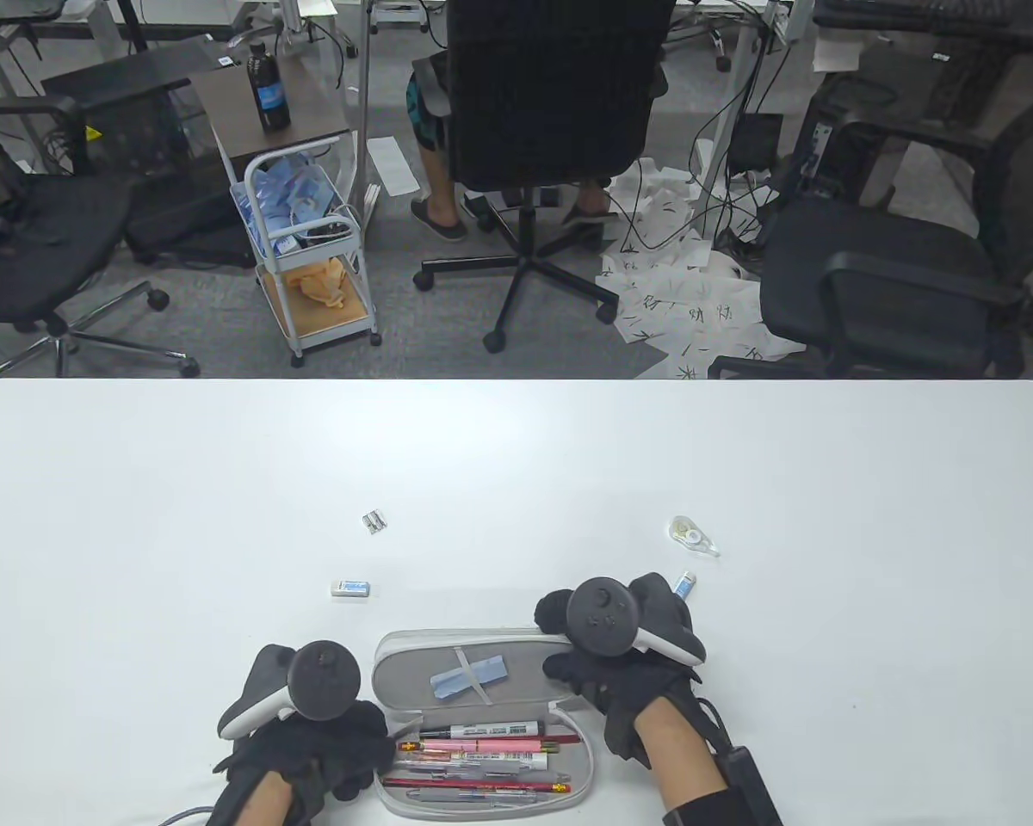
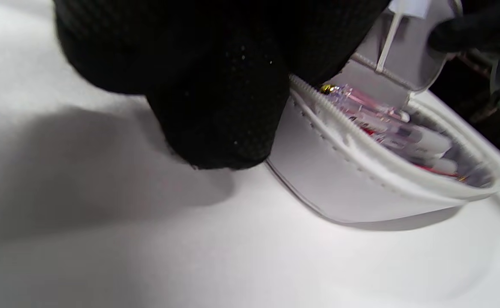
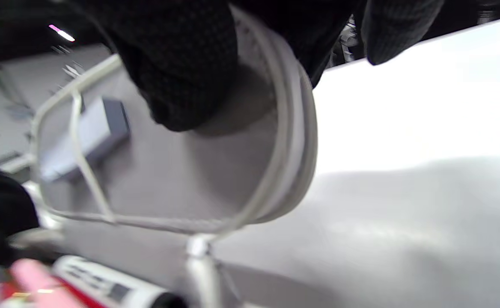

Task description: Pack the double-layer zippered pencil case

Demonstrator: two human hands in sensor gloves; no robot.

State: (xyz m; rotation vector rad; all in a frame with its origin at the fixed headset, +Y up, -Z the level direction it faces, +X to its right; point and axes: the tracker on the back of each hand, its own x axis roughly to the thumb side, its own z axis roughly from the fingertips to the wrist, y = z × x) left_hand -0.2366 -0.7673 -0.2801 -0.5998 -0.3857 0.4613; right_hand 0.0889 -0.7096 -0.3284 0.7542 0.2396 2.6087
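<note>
A white zippered pencil case [image 1: 482,774] lies open at the table's front edge. Its tray holds several pens and pencils [image 1: 482,757]. Its grey lid [image 1: 448,658] stands up behind, with a blue slip [image 1: 469,675] under a white strap. My right hand [image 1: 603,654] grips the lid's right end; in the right wrist view the fingers [image 3: 181,77] press on the lid's inner face [image 3: 168,171]. My left hand [image 1: 327,748] holds the case's left end; in the left wrist view the fingers [image 2: 215,107] touch the case wall [image 2: 340,184] by the zipper.
On the white table lie a small eraser [image 1: 349,588], silver clips [image 1: 374,521], a correction tape [image 1: 693,535] and a small blue-white tube [image 1: 684,585] just behind my right hand. Office chairs and a cart stand beyond the far edge.
</note>
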